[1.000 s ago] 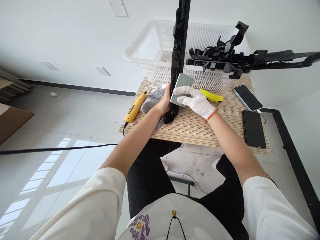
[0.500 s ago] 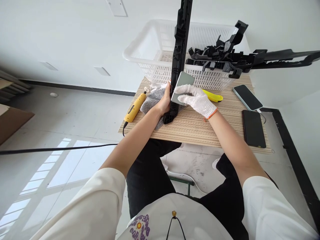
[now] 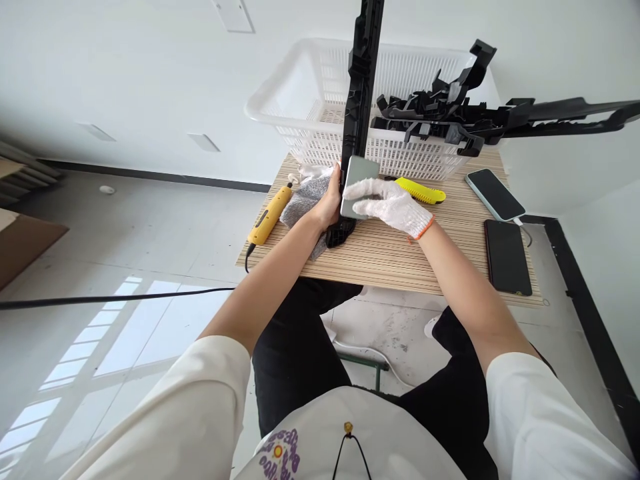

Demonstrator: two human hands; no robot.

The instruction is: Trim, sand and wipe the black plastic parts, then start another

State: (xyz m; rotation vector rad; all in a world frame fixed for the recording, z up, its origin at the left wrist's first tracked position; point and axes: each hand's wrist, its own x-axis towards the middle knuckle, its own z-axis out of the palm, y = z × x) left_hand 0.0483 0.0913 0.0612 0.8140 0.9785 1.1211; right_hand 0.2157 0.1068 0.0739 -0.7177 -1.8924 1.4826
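My bare left hand (image 3: 330, 200) is closed round the lower part of a long black plastic strip (image 3: 356, 113), which stands tilted up over the basket's near rim. In my gloved right hand (image 3: 390, 202) is a flat grey-green rectangular block (image 3: 361, 172), its edge against the strip's right side. The fingers lie across the block's face; what the thumb does is hidden. A grey cloth (image 3: 303, 202) lies under my left hand. Behind my right hand rests a yellow-handled utility knife (image 3: 420, 191).
A white plastic basket (image 3: 295, 123) stands at the back of the wooden table (image 3: 390, 263). Several black plastic parts (image 3: 450, 113) lie across its right side and jut past it. A yellow corded tool (image 3: 270, 217) lies left; two phones (image 3: 507, 257) (image 3: 495, 193) lie right.
My right hand has moved the grey-green block slightly down and left along the strip, turning it more upright. My left hand and the strip have barely moved.
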